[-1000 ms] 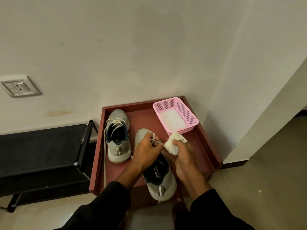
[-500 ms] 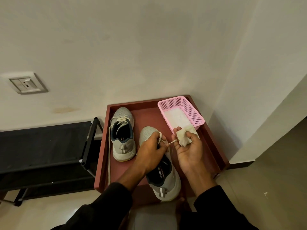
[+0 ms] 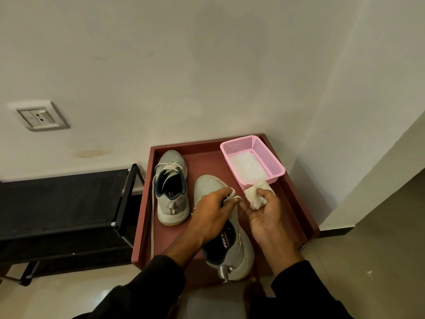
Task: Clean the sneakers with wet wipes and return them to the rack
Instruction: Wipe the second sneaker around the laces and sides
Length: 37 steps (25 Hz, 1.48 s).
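My left hand (image 3: pixel 212 214) pinches the near sneaker's (image 3: pixel 226 245) lace (image 3: pixel 232 196), right hand (image 3: pixel 264 210) clutches the wet wipe (image 3: pixel 255 195); tugging could yank the lace loose.

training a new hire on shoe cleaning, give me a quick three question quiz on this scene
1. True or false: the crumpled white wet wipe is in the right hand.
2. What does the left hand pinch on the near grey mesh sneaker?
3. Where does the pink plastic mesh basket sit: A) black metal rack, B) red-brown wooden tray, C) floor?

Key: 1 true. 2 its white lace. 3 B.
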### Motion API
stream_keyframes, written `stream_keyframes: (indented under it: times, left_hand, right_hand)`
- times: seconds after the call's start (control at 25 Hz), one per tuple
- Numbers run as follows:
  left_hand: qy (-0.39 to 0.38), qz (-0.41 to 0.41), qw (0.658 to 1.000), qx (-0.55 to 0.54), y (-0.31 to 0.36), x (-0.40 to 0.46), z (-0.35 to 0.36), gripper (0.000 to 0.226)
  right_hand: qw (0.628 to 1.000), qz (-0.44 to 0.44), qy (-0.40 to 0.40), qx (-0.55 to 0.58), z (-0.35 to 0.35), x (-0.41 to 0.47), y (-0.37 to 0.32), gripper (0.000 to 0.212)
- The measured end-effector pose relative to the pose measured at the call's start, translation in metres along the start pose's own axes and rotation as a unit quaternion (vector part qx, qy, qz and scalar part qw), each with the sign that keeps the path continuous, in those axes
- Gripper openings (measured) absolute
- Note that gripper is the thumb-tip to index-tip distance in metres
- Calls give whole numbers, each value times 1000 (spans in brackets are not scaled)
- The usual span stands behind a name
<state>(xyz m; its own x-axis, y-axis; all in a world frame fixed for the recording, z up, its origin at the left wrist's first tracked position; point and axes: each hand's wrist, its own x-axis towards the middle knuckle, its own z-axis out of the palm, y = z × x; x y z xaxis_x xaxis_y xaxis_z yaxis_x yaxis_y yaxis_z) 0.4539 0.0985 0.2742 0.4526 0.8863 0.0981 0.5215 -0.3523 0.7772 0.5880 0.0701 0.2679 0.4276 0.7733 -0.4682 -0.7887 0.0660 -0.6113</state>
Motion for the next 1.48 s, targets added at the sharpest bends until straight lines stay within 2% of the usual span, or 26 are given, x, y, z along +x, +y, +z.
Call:
stream_keyframes:
  times: [0.08,0.2,0.28,0.4,0.44,0.52,0.6,0.76,0.88,0.96,1.04,1.12,1.24,1.32,1.48]
  left_hand:
    - [16,-6,1000,-14,0,-2,0,25]
    - [25,-2,1000,-11,3,-2,-1,29]
    - [31,8,999,-24,6,-2,-1,32]
    - [39,10,999,-31,5,-4,1,31]
    - [44,9,999,-30,3,-5,2,33]
    - [48,7,999,-11,1,-5,7,34]
    - [48,11,999,21,4,-4,12,34]
    - [86,3,996,-16,10,-7,17,33]
    - [133,-21,988,-74,5,-6,16,36]
    - [140,-29,988,-65,5,-3,17,37]
    - [138,-29,989,-34,6,-2,18,38]
    - [131,-19,991,-4,0,-4,20,32]
    - [110,-7,994,0,-8,-4,18,24]
    - [107,-2,994,5,-5,-2,17,26]
    - [173,-25,984,-46,1,-2,18,26]
  right_hand:
    - [998,-63,20,-5,1,2,5,23]
    - [974,-182,7,-132,4,-1,12,29]
    - [972,-167,1,-162,2,0,17,31]
    - [995,-48,39,-79,0,1,13,25]
    - [996,-40,59,-46,0,0,12,19]
    - [989,-113,84,-55,3,-3,8,17]
    - [975,-186,54,-106,5,-5,9,22]
    - [956,-135,75,-248,-8,4,13,23]
    - [931,-121,7,-346,-15,0,16,28]
    - [918,-112,-17,-381,-17,-2,16,28]
    - [919,-113,-1,-378,-17,0,12,23]
    - [940,-130,12,-316,-12,-2,7,22]
    - [947,-179,-11,-266,-4,-3,6,27]
    - [946,-171,-16,-276,-4,-1,5,31]
    - [931,-131,-26,-341,-12,-3,0,22]
